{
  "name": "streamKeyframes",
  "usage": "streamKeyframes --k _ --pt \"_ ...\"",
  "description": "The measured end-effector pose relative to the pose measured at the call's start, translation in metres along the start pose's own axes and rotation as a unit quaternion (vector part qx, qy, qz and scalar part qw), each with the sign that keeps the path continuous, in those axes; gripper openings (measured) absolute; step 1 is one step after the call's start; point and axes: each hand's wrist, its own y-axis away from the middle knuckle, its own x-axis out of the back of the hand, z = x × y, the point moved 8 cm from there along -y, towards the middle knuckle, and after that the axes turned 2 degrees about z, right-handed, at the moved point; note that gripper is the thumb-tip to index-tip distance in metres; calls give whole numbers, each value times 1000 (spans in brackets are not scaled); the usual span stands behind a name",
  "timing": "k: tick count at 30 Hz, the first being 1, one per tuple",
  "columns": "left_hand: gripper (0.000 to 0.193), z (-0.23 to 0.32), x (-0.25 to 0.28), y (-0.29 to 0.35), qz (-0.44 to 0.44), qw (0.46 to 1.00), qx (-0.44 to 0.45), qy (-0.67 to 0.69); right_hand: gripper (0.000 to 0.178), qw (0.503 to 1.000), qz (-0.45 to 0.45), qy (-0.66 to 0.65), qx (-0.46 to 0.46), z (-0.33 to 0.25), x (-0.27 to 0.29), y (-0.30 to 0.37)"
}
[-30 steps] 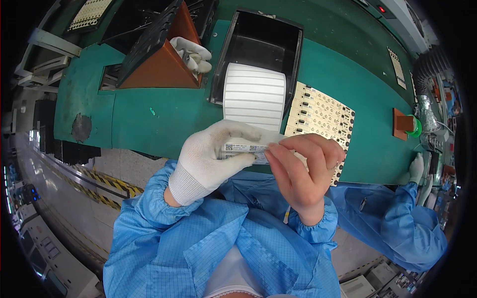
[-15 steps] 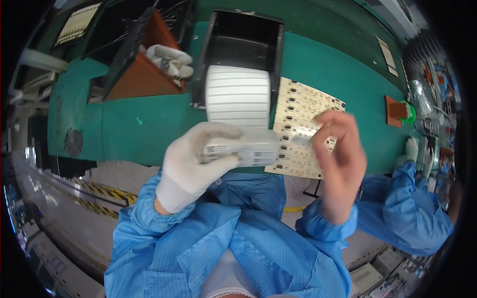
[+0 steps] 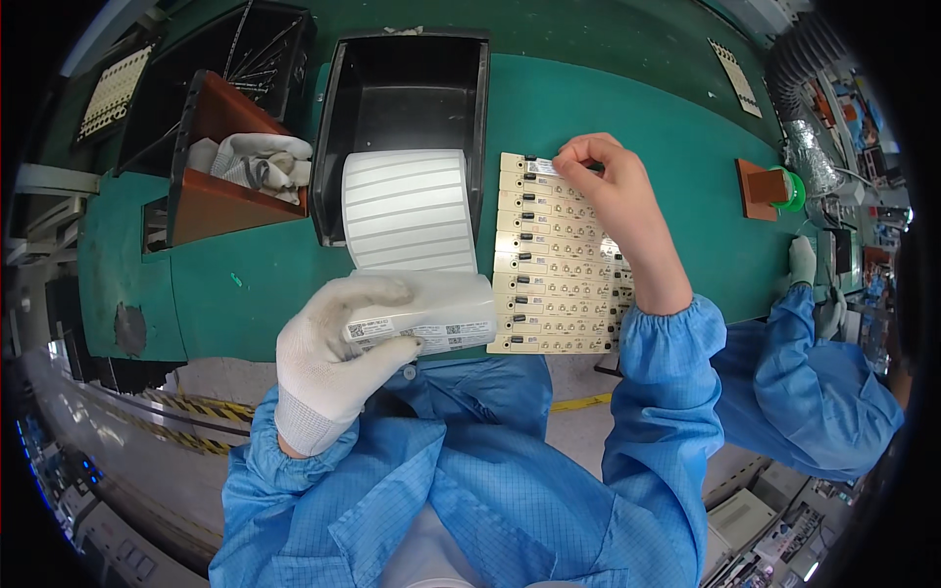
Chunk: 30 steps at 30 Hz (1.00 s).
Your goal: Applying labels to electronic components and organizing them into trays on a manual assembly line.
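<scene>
My left hand (image 3: 328,358), in a white knit glove, is closed around a roll of labels (image 3: 446,299) at the table's near edge. From the roll a wide white label strip (image 3: 407,211) runs up into a black bin (image 3: 330,147). To the right lies a cream circuit board panel (image 3: 554,265) with several rows of small parts. My bare right hand (image 3: 613,191) is at the panel's far end. Its thumb and fingers pinch the right end of a small white label (image 3: 541,167), which lies along the top row beside a black component.
A brown, angled holder (image 3: 240,216) with crumpled gloves (image 3: 263,162) stands left of the bin. At the right are a brown block (image 3: 760,188) and a green spool (image 3: 792,191). A co-worker's blue sleeve (image 3: 784,343) and gloved hand (image 3: 803,261) show beyond it.
My right hand has moved from above the panel's middle to its far top row, carrying the label. My left hand still grips the roll. The whole view has shifted somewhat.
</scene>
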Motion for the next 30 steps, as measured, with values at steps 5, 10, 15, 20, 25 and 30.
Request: streamKeyframes --k 5,10,15,20,25,30 --pt "36 4 -2 -2 -18 999 -41 -18 14 1000 -5 -17 -13 1 -3 -2" --pt "36 2 -3 -4 -14 999 -35 -14 15 1000 2 2 -2 1 -3 -2" --pt "35 2 -4 -4 -22 998 -47 -30 15 1000 6 0 -1 0 -4 -2" --pt "34 1 -4 -4 -19 999 -45 -17 15 1000 12 -2 5 2 -4 -2" --pt "35 1 -4 -4 -20 998 -40 -35 14 1000 15 21 11 3 -5 -2" --pt "34 0 -4 -4 -20 999 -39 -26 14 999 22 38 18 3 -6 -2"
